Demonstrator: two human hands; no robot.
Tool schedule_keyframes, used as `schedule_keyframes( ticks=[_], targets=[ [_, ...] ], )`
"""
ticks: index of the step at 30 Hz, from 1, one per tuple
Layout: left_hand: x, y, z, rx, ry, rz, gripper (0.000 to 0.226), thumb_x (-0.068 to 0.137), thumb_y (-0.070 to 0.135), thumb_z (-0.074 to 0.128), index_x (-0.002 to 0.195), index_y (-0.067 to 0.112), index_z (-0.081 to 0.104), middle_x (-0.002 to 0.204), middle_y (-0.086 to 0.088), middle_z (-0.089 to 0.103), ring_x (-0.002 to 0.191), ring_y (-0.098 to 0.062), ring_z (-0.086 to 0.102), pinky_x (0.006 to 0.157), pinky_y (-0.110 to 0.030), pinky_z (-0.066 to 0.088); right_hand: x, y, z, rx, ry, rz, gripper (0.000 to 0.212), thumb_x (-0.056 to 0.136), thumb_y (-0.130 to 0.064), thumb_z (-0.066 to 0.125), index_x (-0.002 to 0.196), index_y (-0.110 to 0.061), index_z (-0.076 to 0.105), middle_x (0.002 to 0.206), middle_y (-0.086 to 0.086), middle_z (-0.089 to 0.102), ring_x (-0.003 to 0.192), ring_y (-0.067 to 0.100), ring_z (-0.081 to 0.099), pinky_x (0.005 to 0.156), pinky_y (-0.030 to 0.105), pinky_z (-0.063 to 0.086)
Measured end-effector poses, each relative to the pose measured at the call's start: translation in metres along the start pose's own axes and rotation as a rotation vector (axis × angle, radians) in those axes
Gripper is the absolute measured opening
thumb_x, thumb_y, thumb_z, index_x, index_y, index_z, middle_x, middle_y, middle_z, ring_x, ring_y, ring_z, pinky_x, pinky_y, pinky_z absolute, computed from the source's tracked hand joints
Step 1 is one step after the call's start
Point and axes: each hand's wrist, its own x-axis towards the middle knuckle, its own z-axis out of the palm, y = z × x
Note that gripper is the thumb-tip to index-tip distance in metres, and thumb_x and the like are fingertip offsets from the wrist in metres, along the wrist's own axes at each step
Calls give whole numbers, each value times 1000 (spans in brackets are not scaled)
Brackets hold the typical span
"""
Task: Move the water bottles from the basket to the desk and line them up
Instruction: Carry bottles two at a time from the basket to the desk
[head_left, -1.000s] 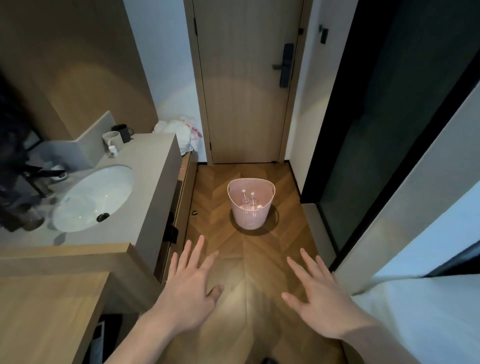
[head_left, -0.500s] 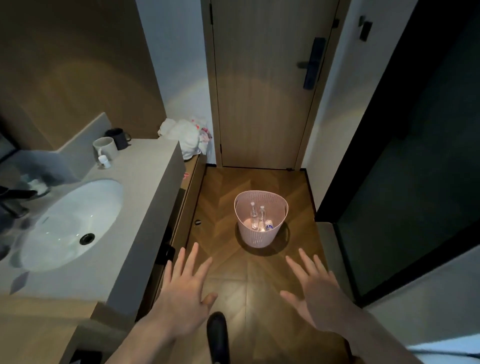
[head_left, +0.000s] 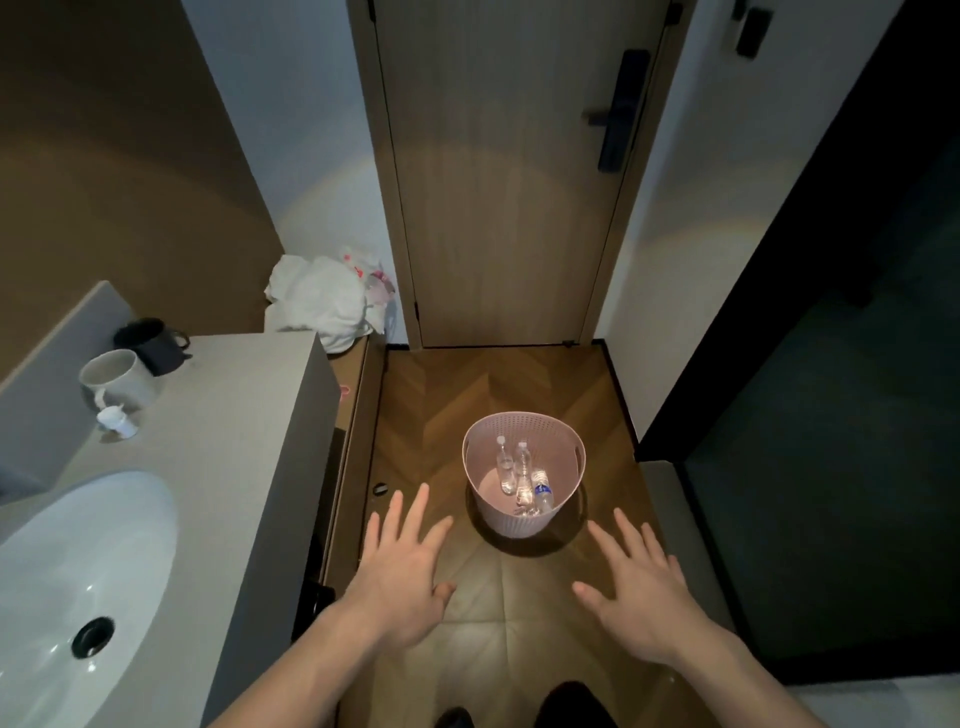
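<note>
A pink plastic basket (head_left: 524, 423) stands on the wooden floor in front of the door. Inside it are three clear water bottles: one upright at the left (head_left: 504, 470), one in the middle (head_left: 522, 475), and one with a blue label leaning at the right (head_left: 543, 493). My left hand (head_left: 402, 569) is stretched out palm down with spread fingers, just left of and nearer than the basket. On the other side, my right hand (head_left: 636, 587) hovers the same way, fingers straight. Neither hand touches the basket or holds anything.
A grey vanity counter (head_left: 218, 441) with a white sink (head_left: 67, 577) runs along the left, carrying a white mug (head_left: 117, 376), a black mug (head_left: 150, 343) and a small white bottle (head_left: 117, 420). White bags (head_left: 324, 304) lie beyond it. A dark glass partition (head_left: 831, 415) lines the right.
I have stepped closer to the basket, which now looks larger and nearer. Both hands stay open and outstretched. My dark shoes have come into view at the bottom edge.
</note>
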Motion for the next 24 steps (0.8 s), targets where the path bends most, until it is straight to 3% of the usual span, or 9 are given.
schedule_keyframes(
  ticks=[12,20,24],
  targets=[
    [217,13,-32,2,-108,0,74,103,48,49,166,33,13,173,-3,-18,159,-32,-18,127,-51,-7,191,17,-76,110,-49,-6,84,103,-61,53,168,-43,4,178,-6,-9,164,29,-6,131,55,8],
    [344,27,-33,-108,-267,-89,78,100,39,54,166,28,14,174,-4,-12,160,-32,-10,130,-51,-2,340,26,-97,103,-257,-65,83,103,-50,60,169,-37,11,178,-7,-2,164,27,-1,131,54,11],
    [403,19,-18,-119,-313,-114,79,98,38,55,165,26,16,174,-5,-11,160,-31,-9,130,-50,-2,397,31,-89,130,-225,-50,76,102,-53,54,168,-35,20,176,-5,14,161,26,18,129,45,24]
  ],
)
